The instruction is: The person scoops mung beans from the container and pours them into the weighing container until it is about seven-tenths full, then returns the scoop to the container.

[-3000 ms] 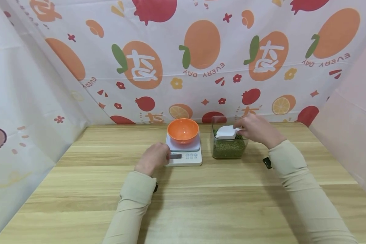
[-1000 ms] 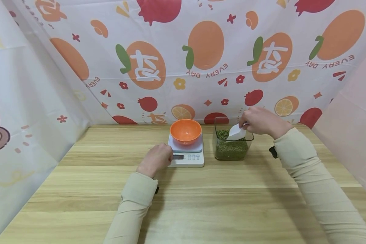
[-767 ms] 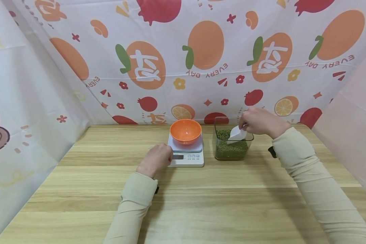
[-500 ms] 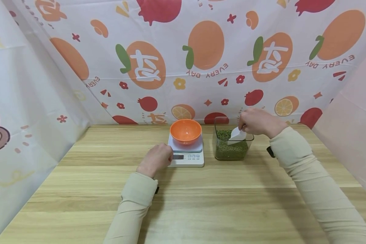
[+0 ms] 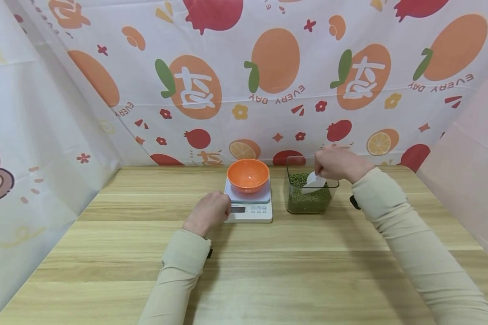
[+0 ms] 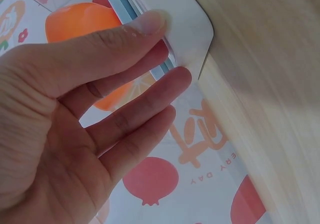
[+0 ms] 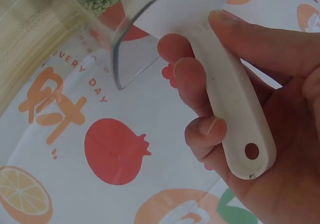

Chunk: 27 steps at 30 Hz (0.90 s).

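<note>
My right hand grips scoop, tilted down to beans inside box | box right of scale, bowl on it | left hand at scale's left edge — can't tell if pinching | advice: level scoop before lifting — clear rim

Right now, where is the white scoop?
In the head view, right of center, the white scoop is in the right hand, angled down into the clear container of green beans, right of the orange bowl.
</note>
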Available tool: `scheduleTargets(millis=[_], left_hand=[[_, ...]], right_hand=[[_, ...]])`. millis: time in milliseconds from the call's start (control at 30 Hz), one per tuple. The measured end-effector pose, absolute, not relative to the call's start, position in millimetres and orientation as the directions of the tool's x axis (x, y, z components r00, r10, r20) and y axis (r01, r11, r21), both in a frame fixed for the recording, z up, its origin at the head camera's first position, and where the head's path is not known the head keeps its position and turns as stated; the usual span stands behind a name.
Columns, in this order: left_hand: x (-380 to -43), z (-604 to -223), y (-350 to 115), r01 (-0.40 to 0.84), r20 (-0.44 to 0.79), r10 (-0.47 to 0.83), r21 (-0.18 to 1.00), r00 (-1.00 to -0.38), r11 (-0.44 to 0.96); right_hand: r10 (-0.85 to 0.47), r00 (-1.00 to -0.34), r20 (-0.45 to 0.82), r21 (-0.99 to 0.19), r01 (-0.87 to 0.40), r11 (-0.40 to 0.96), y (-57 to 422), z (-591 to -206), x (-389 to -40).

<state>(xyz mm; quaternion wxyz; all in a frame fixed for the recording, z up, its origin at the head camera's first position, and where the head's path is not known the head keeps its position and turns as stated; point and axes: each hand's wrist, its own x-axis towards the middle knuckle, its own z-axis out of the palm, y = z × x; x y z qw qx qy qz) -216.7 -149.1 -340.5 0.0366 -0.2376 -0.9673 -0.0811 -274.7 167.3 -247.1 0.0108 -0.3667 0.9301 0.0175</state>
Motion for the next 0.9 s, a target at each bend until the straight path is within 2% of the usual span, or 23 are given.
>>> scheduleTargets(millis=[500,733,900], left_hand=[[-218,-340,-150,0.485,0.140,0.467,0.140,-0.873,0.863],[-218,-339,-148,0.487,0.138,0.470,0.137,-0.872,0.863],[-218,-340,-148,0.483,0.139,0.466,0.126,-0.874,0.867]], right_hand=[[-0.689,-0.724,-0.037,-0.019,-0.689,0.725,162,-254,-285],[-0.638,-0.767,-0.074,-0.019,-0.638,0.770,158,-255,-286],[-0.649,-0.757,-0.074,-0.026,-0.649,0.760,154,-258,-287]])
